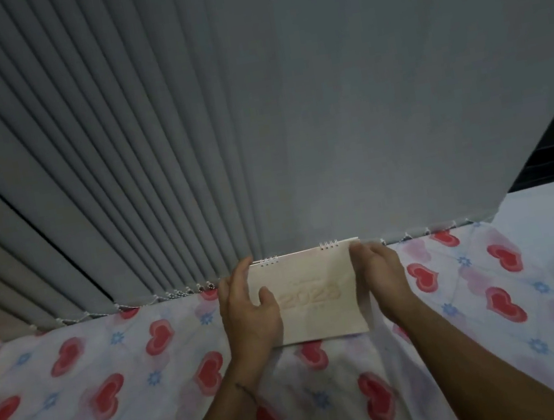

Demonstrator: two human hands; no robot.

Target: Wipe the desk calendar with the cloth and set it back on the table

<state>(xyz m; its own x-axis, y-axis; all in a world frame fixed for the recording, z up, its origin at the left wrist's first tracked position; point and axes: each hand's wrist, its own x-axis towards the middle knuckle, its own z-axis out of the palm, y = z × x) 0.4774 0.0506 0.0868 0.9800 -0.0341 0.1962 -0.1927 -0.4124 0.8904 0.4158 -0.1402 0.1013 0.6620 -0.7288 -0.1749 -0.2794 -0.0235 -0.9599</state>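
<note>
Desk calendar (318, 297) stands centre frame, long axis left-right, between left hand (248, 312) and right hand (380, 273), fingers loosely spread along its ends; no cloth visible.

desk calendar (312, 295) | beige, spiral-bound along top edge, faint "2023" on front | upright, front face toward camera | on heart-print cloth-covered table (114, 381), just before grey blinds
</note>
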